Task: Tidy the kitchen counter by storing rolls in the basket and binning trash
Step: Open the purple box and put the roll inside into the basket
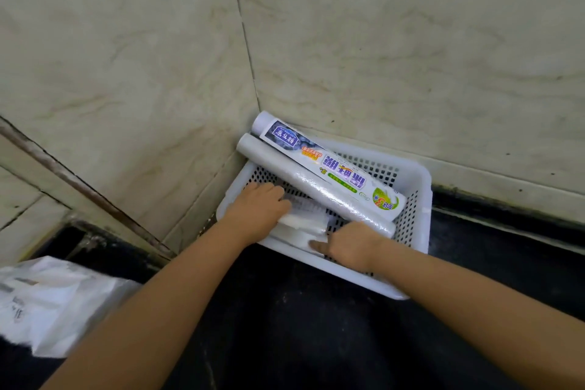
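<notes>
Pale veined wall tiles [411, 41] fill the upper half, meeting in a corner seam that runs down to the basket's far edge. Below them lies the dark surface [285, 326], bare from the middle down to 6 o'clock and out to 3 o'clock, where its back edge meets a light tiled ledge under the wall.

A crumpled white plastic bag [53, 301] sits at 8 o'clock, near the left edge of the view and well apart from the basket.

The white perforated basket [414, 218] is pushed into the wall corner, just right of centre; its far and left rims lie close to the tiles, while its near rim faces the bare surface.

Two rolls lie slanted in it, side by side, their upper ends sticking out over the rim at 11 o'clock. The printed cling film roll [335, 168] is the farther one; the plain white roll [313, 187] lies just in front of it, touching it.

Lower in the basket rest flat white folded pieces [300, 225], between the hands.

The left hand [259, 212] reaches over the left rim, fingers curled on the folded pieces. The right hand [354, 244] comes over the near rim; its thumb rests on the folded pieces, but whether its fingers grip the plain roll's lower end I cannot tell.
</notes>
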Available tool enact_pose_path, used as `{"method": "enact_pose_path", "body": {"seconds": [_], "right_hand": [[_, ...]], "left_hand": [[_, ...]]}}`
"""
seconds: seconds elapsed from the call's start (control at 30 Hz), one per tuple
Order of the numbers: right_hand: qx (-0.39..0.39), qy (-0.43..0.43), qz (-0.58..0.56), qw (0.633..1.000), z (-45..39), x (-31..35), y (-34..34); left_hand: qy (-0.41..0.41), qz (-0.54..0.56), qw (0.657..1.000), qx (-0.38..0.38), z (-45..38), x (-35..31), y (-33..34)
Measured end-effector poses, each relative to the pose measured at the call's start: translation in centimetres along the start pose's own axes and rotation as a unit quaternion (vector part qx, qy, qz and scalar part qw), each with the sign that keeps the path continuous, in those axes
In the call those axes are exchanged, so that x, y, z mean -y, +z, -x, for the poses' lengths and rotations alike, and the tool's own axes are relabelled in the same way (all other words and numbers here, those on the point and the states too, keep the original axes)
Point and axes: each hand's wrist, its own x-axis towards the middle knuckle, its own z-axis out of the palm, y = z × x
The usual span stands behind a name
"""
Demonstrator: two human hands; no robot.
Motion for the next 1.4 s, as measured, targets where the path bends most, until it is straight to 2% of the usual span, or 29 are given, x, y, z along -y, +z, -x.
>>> {"method": "enact_pose_path", "body": {"seconds": [0.07, 0.17, 0.3, 0.43, 0.53, 0.6, 0.7, 0.8, 1.0, 1.17, 1.33, 1.4], "right_hand": [[0.008, -0.001, -0.054, 0.999, 2.0, -0.1, -0.3], [0.016, 0.022, -0.117, 0.993, 5.0, -1.0, -0.7], [-0.055, 0.104, -0.21, 0.971, 5.8, -0.8, -1.6], [-0.088, 0.096, -0.344, 0.93, 4.3, 1.0, -1.5], [-0.05, 0.092, -0.424, 0.9, 3.2, 2.0, -1.3], [-0.013, 0.113, -0.457, 0.882, 3.2, 1.9, -1.3], [-0.005, 0.129, -0.447, 0.885, 4.2, 1.6, -1.6], [-0.034, 0.146, -0.414, 0.898, 6.3, 1.7, -2.2], [-0.11, 0.172, -0.369, 0.907, 13.3, 3.7, -2.7], [-0.19, 0.187, -0.321, 0.909, 20.6, 5.8, -1.4], [-0.222, 0.218, -0.3, 0.902, 28.6, 7.4, 1.5], [-0.224, 0.224, -0.3, 0.9, 31.6, 8.6, 3.2]], "left_hand": [[0.002, 0.017, 0.997, 0.075, -0.3, 0.1, -0.2], [0.035, -0.006, 0.99, 0.137, -1.1, -0.3, -1.0], [0.037, -0.021, 0.964, 0.263, -2.2, -1.1, -2.1], [0.002, 0.039, 0.947, 0.318, -2.4, -1.4, -2.2], [0.001, 0.023, 0.937, 0.348, -2.1, -1.2, -2.8], [-0.003, 0.019, 0.939, 0.344, -2.0, -1.4, -3.4], [-0.019, 0.041, 0.951, 0.305, -1.4, -1.7, -3.6], [-0.007, 0.009, 0.97, 0.241, 0.0, -2.4, -4.2], [0.041, -0.073, 0.988, 0.132, 3.8, -5.7, -6.5], [0.052, -0.061, 0.994, 0.068, 6.7, -12.2, -8.4], [0.028, 0.019, 0.996, 0.078, 12.1, -19.9, -11.3], [0.032, 0.039, 0.993, 0.107, 14.9, -23.3, -11.1]]}}
